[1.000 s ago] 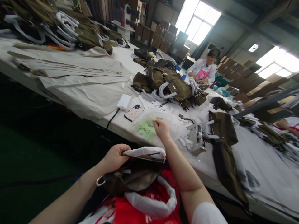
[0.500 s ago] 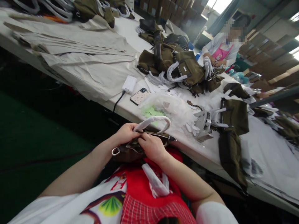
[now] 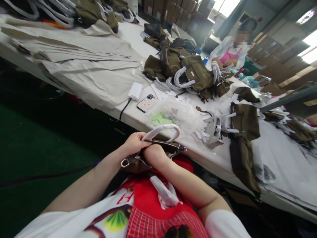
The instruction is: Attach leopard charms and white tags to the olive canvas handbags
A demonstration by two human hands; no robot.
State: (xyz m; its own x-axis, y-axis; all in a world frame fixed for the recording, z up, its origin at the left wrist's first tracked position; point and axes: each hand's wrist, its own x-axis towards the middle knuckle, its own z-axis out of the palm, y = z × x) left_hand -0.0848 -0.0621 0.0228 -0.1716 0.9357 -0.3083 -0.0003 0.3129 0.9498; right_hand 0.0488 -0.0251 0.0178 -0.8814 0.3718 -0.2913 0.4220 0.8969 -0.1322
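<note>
An olive-brown handbag [image 3: 136,168] with dark trim, metal rings and a white-wrapped handle [image 3: 162,128] rests at my lap, its zipped mouth parted. My left hand [image 3: 135,144] pinches the rim of the bag near the base of that handle. Inside the opening is my right hand [image 3: 155,154], sunk past the knuckles, so its fingers are hidden. Another white-wrapped handle [image 3: 164,193] hangs down over my red apron [image 3: 151,208].
Beyond the bag, the white table [image 3: 198,158] holds a clear plastic bag [image 3: 175,114] with green pieces, a phone [image 3: 147,103] and a white power bank [image 3: 135,91]. Handbags [image 3: 198,72] are piled behind; fabric [image 3: 81,62] lies left. A co-worker [image 3: 228,54] stands across the table.
My right hand has gone deeper into the handbag, and its fingers have dropped out of sight. The left hand keeps its hold on the rim. The view has shifted slightly.
</note>
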